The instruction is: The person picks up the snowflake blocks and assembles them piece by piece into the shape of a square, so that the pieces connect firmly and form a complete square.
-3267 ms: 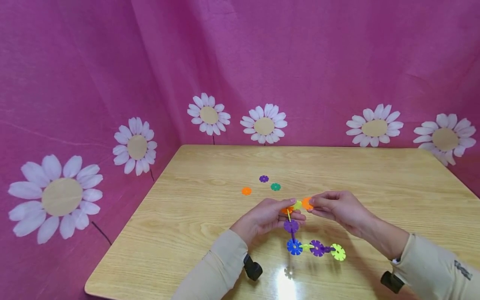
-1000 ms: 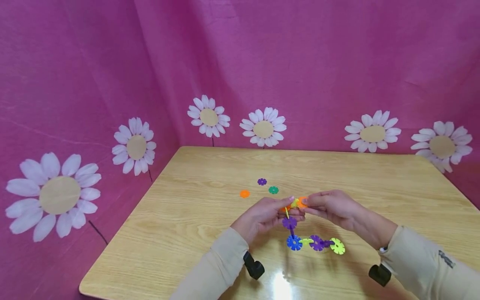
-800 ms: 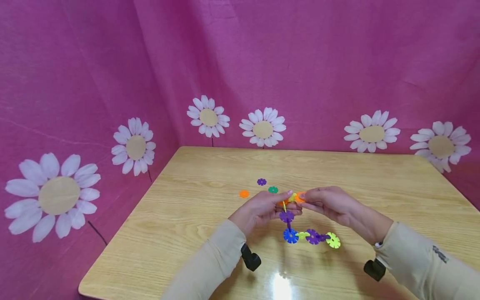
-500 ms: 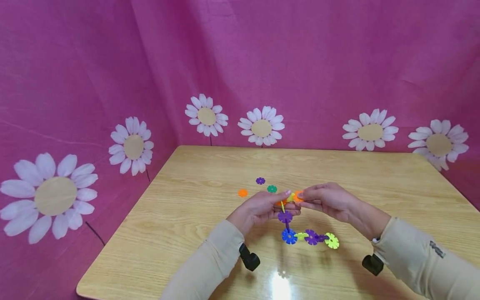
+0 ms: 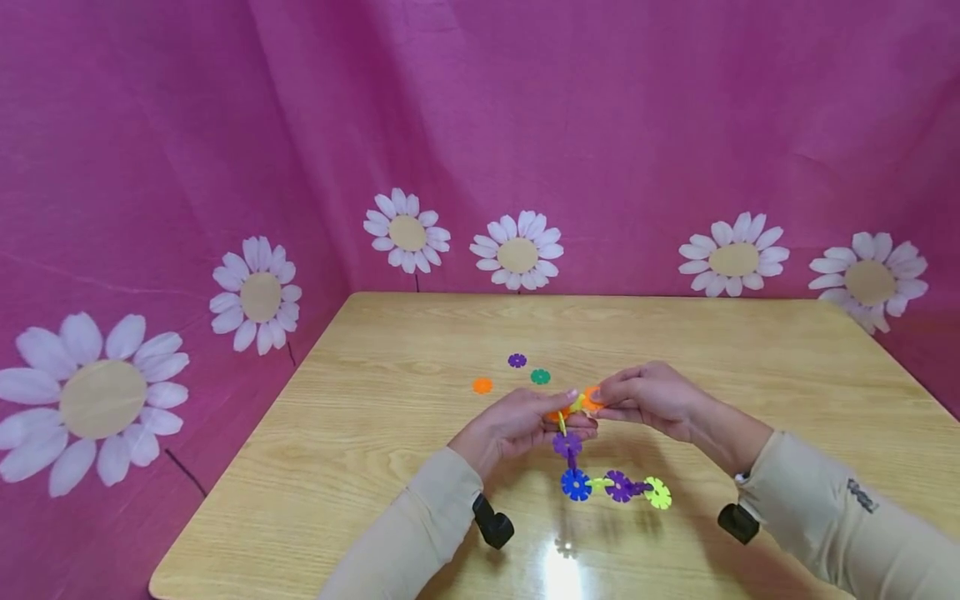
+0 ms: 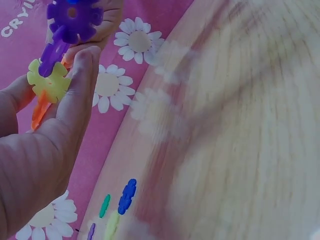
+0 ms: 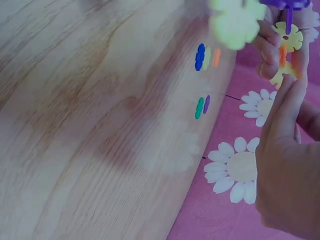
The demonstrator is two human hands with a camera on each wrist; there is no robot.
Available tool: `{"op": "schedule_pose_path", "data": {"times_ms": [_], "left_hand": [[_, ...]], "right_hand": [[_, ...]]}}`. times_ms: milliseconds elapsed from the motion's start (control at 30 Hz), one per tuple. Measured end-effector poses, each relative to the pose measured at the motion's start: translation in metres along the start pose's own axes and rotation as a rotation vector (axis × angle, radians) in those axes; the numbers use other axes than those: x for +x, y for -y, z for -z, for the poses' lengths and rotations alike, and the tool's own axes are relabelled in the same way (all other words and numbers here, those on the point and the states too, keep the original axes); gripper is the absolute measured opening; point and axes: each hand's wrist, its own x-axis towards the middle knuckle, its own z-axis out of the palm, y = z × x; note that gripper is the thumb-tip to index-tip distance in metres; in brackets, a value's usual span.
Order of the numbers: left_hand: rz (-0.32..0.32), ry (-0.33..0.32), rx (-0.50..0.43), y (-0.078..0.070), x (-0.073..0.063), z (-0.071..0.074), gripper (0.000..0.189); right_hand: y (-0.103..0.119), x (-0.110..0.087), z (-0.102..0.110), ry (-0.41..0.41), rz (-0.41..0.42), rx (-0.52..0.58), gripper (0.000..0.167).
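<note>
A chain of notched plastic snowflake discs hangs between my hands over the table. My left hand (image 5: 517,423) pinches the orange disc (image 5: 556,415) at its upper left, thumb on top and fingers beneath. With thumb and fingers, my right hand (image 5: 660,404) pinches another orange disc (image 5: 592,397), right at the yellow disc (image 5: 577,404) between them. Below hang a purple disc (image 5: 567,444) and a blue disc (image 5: 576,484); from there the chain runs right to a yellow-green disc (image 5: 658,493). In the left wrist view, a yellow disc (image 6: 49,82) stands by the left fingers.
Loose on the wooden table (image 5: 360,433) lie a purple disc (image 5: 517,360), a green disc (image 5: 540,377) and an orange disc (image 5: 482,386). A blue disc (image 7: 200,57) also lies there, seen in the wrist views. A pink curtain (image 5: 622,125) with white flowers surrounds the table.
My right hand has moved left, bringing its orange disc up against the yellow disc beside my left hand. The hands and chain have shifted slightly left in view; both grips stay.
</note>
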Motion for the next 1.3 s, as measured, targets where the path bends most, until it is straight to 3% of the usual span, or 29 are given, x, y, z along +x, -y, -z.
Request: {"op": "schedule_pose_path", "data": {"times_ms": [200, 367, 633, 833, 967, 1167, 1233, 1300], "left_hand": [[0.038, -0.008, 0.006, 0.005, 0.0, 0.005, 0.04], [0.031, -0.005, 0.009, 0.005, -0.001, 0.01, 0.041], [0.013, 0.017, 0.047, 0.003, -0.004, 0.012, 0.041], [0.015, -0.01, 0.011, 0.004, -0.003, 0.013, 0.04], [0.026, -0.005, 0.003, 0.006, -0.003, 0.015, 0.042], [0.053, 0.008, -0.005, 0.008, -0.008, 0.021, 0.038], [0.069, 0.006, -0.011, 0.009, -0.01, 0.025, 0.035], [0.086, 0.004, -0.019, 0.011, -0.012, 0.029, 0.036]], "right_hand": [[-0.005, 0.0, -0.011, -0.064, 0.026, -0.065, 0.044], [-0.007, 0.002, -0.017, -0.1, 0.038, -0.043, 0.043], [-0.008, 0.006, -0.014, -0.051, 0.02, 0.046, 0.047], [-0.007, 0.006, -0.019, -0.084, 0.031, 0.0, 0.044], [-0.007, 0.006, -0.019, -0.06, 0.031, -0.026, 0.041], [-0.016, 0.02, -0.009, -0.025, 0.039, -0.131, 0.047], [-0.022, 0.029, -0.006, -0.054, 0.066, -0.22, 0.046], [-0.027, 0.036, -0.005, -0.082, 0.125, -0.376, 0.04]]}}
